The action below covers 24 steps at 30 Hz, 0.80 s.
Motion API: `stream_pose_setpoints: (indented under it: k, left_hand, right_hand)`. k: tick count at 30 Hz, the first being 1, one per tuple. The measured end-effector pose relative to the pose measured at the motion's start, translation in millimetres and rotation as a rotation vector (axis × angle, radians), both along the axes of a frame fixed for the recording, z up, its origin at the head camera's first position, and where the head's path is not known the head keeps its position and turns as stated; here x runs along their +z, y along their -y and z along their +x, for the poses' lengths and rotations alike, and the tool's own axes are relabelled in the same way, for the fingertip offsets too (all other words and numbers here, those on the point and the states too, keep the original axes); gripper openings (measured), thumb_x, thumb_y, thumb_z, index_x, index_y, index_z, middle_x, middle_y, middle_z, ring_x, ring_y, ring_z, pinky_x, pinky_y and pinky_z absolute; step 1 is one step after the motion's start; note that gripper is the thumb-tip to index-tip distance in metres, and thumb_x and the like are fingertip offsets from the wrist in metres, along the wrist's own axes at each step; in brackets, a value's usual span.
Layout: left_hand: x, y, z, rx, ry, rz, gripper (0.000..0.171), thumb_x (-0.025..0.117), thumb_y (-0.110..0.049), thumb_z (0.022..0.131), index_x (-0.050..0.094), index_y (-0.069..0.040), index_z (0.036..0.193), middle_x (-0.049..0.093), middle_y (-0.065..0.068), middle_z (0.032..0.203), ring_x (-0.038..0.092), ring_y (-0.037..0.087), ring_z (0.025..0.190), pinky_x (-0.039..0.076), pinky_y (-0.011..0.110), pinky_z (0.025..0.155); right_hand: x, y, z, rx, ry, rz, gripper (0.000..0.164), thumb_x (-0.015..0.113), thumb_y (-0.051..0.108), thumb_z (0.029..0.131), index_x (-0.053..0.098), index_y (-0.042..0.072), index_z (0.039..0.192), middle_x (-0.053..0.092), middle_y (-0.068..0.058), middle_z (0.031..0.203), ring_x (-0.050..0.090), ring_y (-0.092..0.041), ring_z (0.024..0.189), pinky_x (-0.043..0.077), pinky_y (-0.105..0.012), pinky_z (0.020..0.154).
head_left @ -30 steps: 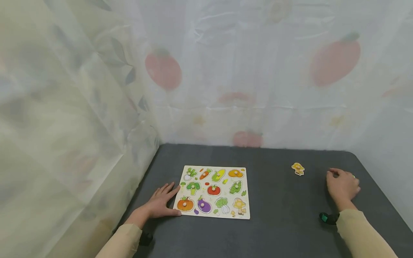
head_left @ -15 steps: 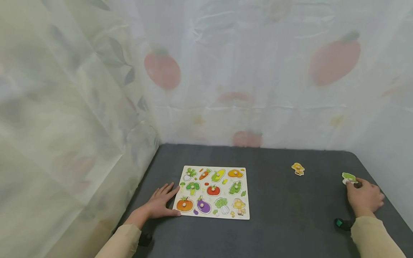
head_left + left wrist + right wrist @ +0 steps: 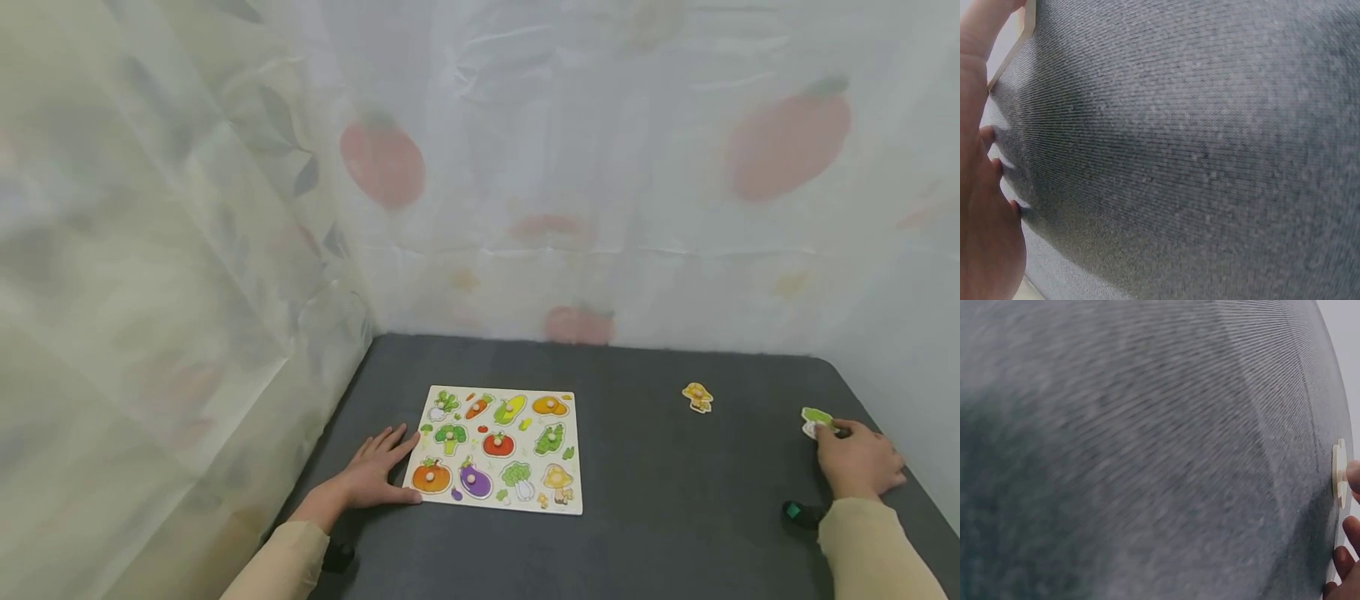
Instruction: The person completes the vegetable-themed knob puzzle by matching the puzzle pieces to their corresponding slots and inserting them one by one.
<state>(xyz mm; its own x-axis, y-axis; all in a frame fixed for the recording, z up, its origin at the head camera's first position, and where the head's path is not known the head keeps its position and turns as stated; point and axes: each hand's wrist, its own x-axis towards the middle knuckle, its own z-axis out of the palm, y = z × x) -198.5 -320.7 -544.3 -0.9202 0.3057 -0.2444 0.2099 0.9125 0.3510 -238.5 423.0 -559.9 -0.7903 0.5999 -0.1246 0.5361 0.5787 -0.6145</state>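
Note:
A pale wooden puzzle board (image 3: 517,505) with vegetable pictures lies on the dark table. My left hand (image 3: 372,475) rests at its left edge, fingers spread and thumb by the near corner. Most pictures carry a knobbed piece; the leafy green and mushroom pictures near the front right show no knob. At the far right, my right hand (image 3: 858,461) pinches a green and white leafy vegetable puzzle piece (image 3: 814,417) with thumb and fingertip. The right wrist view shows this piece (image 3: 1338,475) edge-on at the table surface, a fingertip against its knob.
A yellow mushroom puzzle piece (image 3: 698,397) lies on the table (image 3: 637,450) between the board and my right hand. Hanging sheets with fruit and leaf prints (image 3: 600,167) close off the back and both sides of the table.
My right hand has moved right and its fingers have come onto the leafy vegetable piece, which was out of sight before. The left hand stays at the board; the view has shifted slightly.

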Motion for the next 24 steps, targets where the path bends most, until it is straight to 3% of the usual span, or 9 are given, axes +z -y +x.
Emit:
stream_pose_setpoints:
  k: [5,14,24]
  left_hand:
    - [-1.3,-0.3,-0.2,0.007,-0.004,-0.006,0.115,0.074,-0.076,0.074,0.028,-0.022,0.164,0.018,0.014,0.169,0.009,0.042,0.155,0.005,0.065,0.12]
    - [1.3,-1.8,-0.7,0.006,0.001,-0.006,0.114,0.074,-0.077,0.075,0.028,-0.023,0.164,0.018,0.013,0.169,0.008,0.041,0.155,0.005,0.065,0.121]
    - [1.8,-2.3,2.2,0.003,-0.007,-0.011,0.114,0.074,-0.077,0.075,0.028,-0.022,0.164,0.018,0.013,0.169,0.008,0.041,0.155,0.006,0.065,0.121]
  right_hand:
    - [0.9,-1.3,-4.7,0.005,0.039,0.003,0.055,0.04,0.03,0.106,0.041,-0.011,0.142,0.029,-0.047,0.138,0.024,-0.065,0.131,0.023,-0.074,0.102]
    - [4.5,7.8,-6.8,-0.076,0.044,0.02,0.052,0.037,0.026,0.107,0.041,-0.012,0.142,0.03,-0.045,0.142,0.024,-0.062,0.134,0.022,-0.07,0.108]
    - [4.9,5.8,-9.9,-0.076,0.084,0.02,0.053,0.037,0.026,0.105,0.042,-0.013,0.14,0.033,-0.044,0.141,0.025,-0.062,0.135,0.022,-0.069,0.109]
